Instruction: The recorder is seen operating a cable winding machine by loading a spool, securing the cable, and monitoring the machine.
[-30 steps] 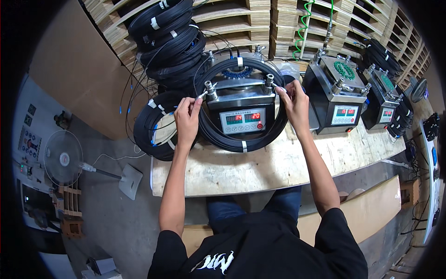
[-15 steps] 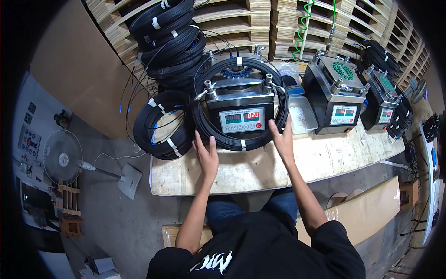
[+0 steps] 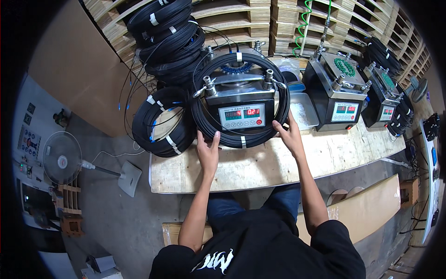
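Note:
A large coil of black cable (image 3: 227, 140), tied with white tape bands, leans upright against the front of a polishing machine (image 3: 246, 98) and rings its lit red-digit panel (image 3: 241, 116). My left hand (image 3: 207, 153) is at the coil's lower left, thumb up in front and fingers partly hidden by the cable. At the lower right, my right hand (image 3: 291, 138) has its thumb on the front of the coil and its fingers around the outer edge. Both hands grip the coil. Blue connectors (image 3: 235, 69) sit in a ring on top of the machine.
Left of the machine, another tied cable coil (image 3: 174, 145) stands beside a tall stack of coils (image 3: 162, 51). To the right are a clear plastic tray (image 3: 304, 111) and two similar machines (image 3: 343, 95) with green connector rings. Wooden pallets (image 3: 248, 21) line the back.
My right hand has shifted slightly outward along the coil's edge. The coil stays in front of the machine, whose panel digits have changed. The whole view has shifted a little.

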`<action>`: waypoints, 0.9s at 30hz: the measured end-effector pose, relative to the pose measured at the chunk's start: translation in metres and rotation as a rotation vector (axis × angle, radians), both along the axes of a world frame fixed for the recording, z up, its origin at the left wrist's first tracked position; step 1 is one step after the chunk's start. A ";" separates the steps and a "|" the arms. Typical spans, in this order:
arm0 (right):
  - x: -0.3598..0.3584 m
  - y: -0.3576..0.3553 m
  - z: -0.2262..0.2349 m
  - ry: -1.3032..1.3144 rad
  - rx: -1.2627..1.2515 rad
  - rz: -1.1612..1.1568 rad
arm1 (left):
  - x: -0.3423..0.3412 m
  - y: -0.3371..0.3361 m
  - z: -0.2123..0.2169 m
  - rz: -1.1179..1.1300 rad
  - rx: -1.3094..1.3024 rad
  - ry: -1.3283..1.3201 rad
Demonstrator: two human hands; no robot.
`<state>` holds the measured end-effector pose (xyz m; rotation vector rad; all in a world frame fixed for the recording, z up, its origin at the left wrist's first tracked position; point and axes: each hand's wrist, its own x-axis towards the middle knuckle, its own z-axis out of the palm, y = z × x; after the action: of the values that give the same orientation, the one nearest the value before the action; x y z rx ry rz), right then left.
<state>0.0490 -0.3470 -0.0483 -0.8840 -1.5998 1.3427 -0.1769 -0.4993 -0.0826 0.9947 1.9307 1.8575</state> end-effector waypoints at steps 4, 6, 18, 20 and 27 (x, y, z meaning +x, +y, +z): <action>-0.003 -0.011 0.022 -0.181 -0.019 -0.040 | -0.014 -0.004 -0.004 0.059 -0.051 0.118; 0.003 -0.011 0.026 -0.206 -0.034 -0.039 | -0.010 -0.004 0.010 -0.048 -0.013 -0.161; 0.006 -0.004 0.000 0.094 -0.077 -0.157 | -0.005 -0.010 0.028 0.204 0.033 0.189; 0.005 -0.004 -0.003 0.034 0.029 -0.257 | -0.006 -0.005 0.039 0.245 -0.020 0.349; -0.009 0.000 -0.006 0.043 0.181 -0.264 | -0.015 0.019 0.057 0.222 -0.137 0.437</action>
<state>0.0402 -0.3467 -0.0548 -0.9128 -1.4861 1.0102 -0.1920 -0.4803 -0.0257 1.2687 2.4724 1.6889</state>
